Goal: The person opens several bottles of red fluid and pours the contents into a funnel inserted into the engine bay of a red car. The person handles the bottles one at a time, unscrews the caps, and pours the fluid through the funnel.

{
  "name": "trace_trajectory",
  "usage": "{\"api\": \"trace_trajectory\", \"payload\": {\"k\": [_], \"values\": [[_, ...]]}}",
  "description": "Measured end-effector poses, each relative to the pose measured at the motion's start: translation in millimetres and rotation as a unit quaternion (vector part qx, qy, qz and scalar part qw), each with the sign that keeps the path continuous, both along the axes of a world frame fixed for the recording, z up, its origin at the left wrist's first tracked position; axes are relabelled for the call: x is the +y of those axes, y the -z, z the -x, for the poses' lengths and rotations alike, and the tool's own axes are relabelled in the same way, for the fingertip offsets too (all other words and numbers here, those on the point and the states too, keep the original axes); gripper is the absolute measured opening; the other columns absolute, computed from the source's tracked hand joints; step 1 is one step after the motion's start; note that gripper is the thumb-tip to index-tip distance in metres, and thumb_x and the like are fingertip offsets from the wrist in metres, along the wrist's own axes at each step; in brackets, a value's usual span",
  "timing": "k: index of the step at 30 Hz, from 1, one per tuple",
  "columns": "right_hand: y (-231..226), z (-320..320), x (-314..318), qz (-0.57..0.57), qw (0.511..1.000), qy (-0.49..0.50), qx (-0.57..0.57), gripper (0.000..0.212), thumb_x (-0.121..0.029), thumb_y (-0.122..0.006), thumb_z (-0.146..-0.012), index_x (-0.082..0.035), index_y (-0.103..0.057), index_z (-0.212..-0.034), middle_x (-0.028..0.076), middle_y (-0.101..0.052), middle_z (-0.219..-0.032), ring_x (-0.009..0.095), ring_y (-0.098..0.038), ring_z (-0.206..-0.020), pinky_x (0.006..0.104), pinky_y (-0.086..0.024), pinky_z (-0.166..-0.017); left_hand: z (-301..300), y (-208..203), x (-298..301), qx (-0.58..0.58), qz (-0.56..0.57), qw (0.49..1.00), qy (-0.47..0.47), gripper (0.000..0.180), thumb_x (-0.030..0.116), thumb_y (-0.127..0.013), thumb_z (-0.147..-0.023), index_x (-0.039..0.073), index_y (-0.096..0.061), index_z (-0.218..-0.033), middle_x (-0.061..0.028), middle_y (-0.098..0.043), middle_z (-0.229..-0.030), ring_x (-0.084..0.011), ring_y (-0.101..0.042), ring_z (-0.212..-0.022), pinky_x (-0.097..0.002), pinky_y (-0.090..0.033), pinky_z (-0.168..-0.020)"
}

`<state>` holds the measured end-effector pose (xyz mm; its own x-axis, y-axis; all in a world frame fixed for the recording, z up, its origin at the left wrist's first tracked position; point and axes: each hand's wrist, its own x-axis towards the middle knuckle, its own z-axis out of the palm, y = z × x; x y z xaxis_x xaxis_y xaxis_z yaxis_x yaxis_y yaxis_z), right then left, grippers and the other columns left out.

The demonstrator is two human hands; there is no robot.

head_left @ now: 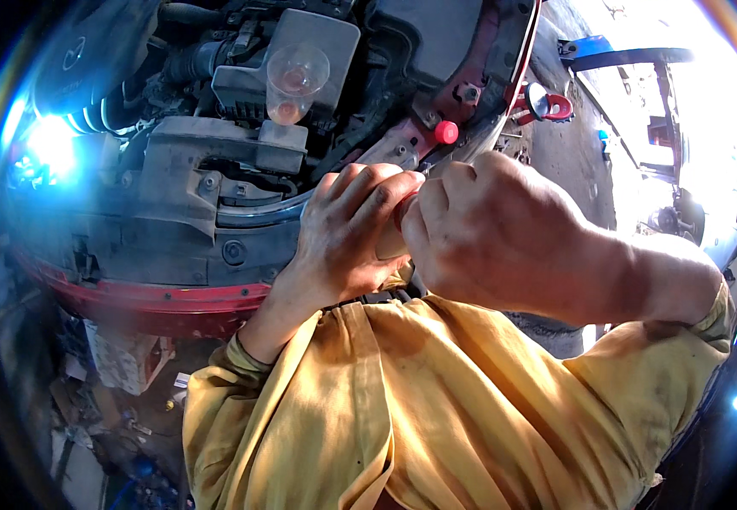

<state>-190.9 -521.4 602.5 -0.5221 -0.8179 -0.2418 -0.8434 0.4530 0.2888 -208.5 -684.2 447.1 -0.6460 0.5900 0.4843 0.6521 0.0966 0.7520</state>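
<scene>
Both my hands meet in front of my chest over the edge of an open engine bay. My left hand (343, 234) is closed around a pale, rounded container (391, 244), mostly hidden by fingers. My right hand (492, 234) is closed at its top, where a bit of a red part (404, 206) shows between the hands; I cannot tell whether it is a cap. Just beyond them, a small red cap (446, 132) sits on the car's red inner frame. A clear plastic cup (298, 75) with a little reddish content stands on the grey engine-bay box (330, 42).
The car's red front edge (164, 297) runs along the left, beside a bright work light (49, 144). A red-handled tool with a round dark disc (538, 102) lies at the right. On the floor at lower left are a white box (122, 357) and scattered clutter.
</scene>
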Motion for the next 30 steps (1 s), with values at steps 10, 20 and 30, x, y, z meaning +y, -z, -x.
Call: {"api": "trace_trajectory", "payload": {"k": [10, 20, 30], "values": [[44.4, -10.3, 27.1, 0.363, 0.924, 0.113, -0.037, 0.017, -0.005, -0.070, -0.068, -0.007, -0.053, -0.069, 0.003, -0.048, -0.059, 0.019, -0.048, -0.046, 0.0330, -0.040, -0.042, -8.3, 0.4, -0.2, -0.010, 0.001, 1.000, -0.025, 0.076, 0.021, -0.088, -0.061, 0.013, -0.054, -0.129, -0.0034, -0.057, -0.114, -0.0263, -0.058, -0.102, -0.0423, -0.044, -0.086], [82.7, -31.5, 23.5, 0.497, 0.850, 0.138, 0.107, 0.005, 0.001, -0.060, -0.072, 0.002, -0.056, -0.070, 0.009, -0.049, -0.057, 0.021, -0.048, -0.043, 0.0309, -0.043, -0.044, -12.0, 2.0, 1.9, -0.006, -0.002, 0.999, -0.040, 0.077, 0.016, -0.087, -0.059, 0.011, -0.053, -0.128, -0.0084, -0.059, -0.118, -0.0327, -0.059, -0.101, -0.0454, -0.047, -0.084], [79.3, -63.3, 11.2, 0.455, 0.869, 0.126, 0.145, 0.007, -0.001, -0.063, -0.075, 0.002, -0.057, -0.077, 0.009, -0.057, -0.067, 0.023, -0.055, -0.053, 0.0337, -0.049, -0.052, -9.5, 1.6, 4.3, 0.031, -0.006, 0.998, -0.057, 0.068, 0.022, -0.087, -0.065, 0.012, -0.055, -0.124, -0.0046, -0.059, -0.111, -0.0295, -0.059, -0.095, -0.0441, -0.048, -0.076]]}}
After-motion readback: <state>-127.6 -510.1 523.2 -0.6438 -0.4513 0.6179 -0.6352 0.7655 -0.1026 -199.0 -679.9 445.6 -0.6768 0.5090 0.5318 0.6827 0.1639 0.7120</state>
